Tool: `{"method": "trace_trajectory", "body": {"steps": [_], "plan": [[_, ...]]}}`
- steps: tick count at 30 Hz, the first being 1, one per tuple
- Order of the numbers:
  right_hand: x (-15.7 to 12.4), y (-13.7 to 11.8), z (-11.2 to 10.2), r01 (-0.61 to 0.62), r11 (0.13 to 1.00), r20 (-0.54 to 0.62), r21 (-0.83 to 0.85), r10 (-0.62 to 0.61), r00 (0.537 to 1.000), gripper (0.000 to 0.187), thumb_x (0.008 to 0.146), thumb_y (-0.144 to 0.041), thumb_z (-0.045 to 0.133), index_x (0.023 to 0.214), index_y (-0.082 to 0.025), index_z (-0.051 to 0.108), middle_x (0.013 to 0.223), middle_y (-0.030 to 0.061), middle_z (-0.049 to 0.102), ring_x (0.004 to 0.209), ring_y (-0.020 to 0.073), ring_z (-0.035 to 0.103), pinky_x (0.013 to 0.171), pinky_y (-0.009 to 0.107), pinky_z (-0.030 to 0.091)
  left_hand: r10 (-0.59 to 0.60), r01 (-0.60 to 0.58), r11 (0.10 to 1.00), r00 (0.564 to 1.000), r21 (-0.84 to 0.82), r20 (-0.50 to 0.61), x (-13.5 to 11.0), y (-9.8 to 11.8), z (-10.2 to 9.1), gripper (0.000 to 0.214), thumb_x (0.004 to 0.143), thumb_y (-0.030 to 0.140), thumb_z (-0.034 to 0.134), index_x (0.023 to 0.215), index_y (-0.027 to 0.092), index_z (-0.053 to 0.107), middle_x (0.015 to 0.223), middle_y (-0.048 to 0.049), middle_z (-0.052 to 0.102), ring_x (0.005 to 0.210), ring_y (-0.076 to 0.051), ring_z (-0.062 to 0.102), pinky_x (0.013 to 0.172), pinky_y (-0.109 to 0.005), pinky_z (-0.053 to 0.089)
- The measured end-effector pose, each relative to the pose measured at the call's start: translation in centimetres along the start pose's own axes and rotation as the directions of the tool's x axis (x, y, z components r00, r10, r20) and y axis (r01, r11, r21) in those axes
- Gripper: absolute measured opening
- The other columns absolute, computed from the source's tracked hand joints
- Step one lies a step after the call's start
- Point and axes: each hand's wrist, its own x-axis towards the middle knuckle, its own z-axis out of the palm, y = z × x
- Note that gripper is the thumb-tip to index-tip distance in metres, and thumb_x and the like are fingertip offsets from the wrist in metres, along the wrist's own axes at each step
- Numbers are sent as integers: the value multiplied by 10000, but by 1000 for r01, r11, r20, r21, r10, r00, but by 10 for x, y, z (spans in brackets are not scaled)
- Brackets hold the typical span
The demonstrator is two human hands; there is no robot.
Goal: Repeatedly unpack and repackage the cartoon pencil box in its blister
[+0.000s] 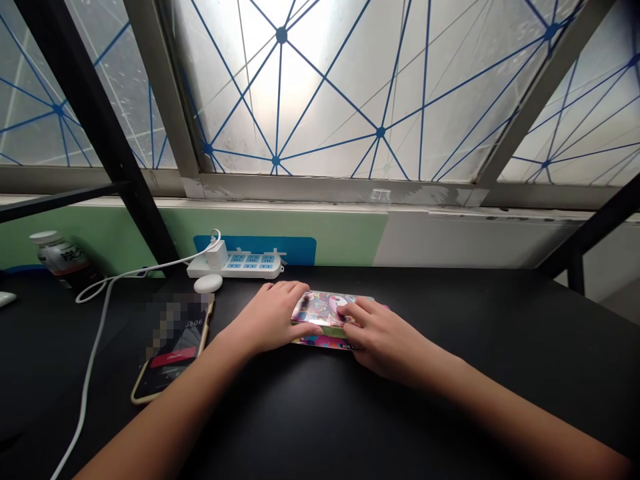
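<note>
A small, flat, colourful box (320, 305) with cartoon pictures on its top lies on the black desk in front of me. A green strip shows along its near side, above a pink and blue lower edge. My left hand (275, 317) grips the left end, thumb along the near side and fingers over the far edge. At the other end, my right hand (383, 337) is closed on the box, with fingertips resting on the top and near side. The fingers of both hands partly cover it.
Left of my hands lies a phone (173, 360) in a light case. Behind it are a white round disc (208, 284) and a white power strip (250, 265) with a plugged-in cable (95, 350). A bottle (65, 260) stands far left. Black metal bars (95, 113) slant up beside the window.
</note>
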Motion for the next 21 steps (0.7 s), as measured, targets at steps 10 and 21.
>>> {"method": "trace_trajectory", "body": {"steps": [10, 21], "plan": [[-9, 38, -5, -264, 816, 23, 514, 295, 955, 433, 848, -480, 687, 1190, -242, 570, 1225, 109, 617, 1117, 277, 585, 937, 436, 500, -55, 52, 997, 997, 50, 46, -3, 16, 15, 780, 768, 649, 678, 1403, 245, 470, 1214, -127, 594, 1118, -339, 515, 960, -493, 387], [-13, 56, -8, -354, 828, 77, 434, 358, 931, 843, 644, -658, 790, 1337, -244, 545, 1408, 145, 528, 1324, 371, 453, 1078, 542, 373, 37, -19, 980, 996, 198, -87, -1, 29, 14, 874, 795, 452, 710, 1545, 301, 286, 1345, -145, 485, 1217, -351, 429, 1006, -528, 303]]}}
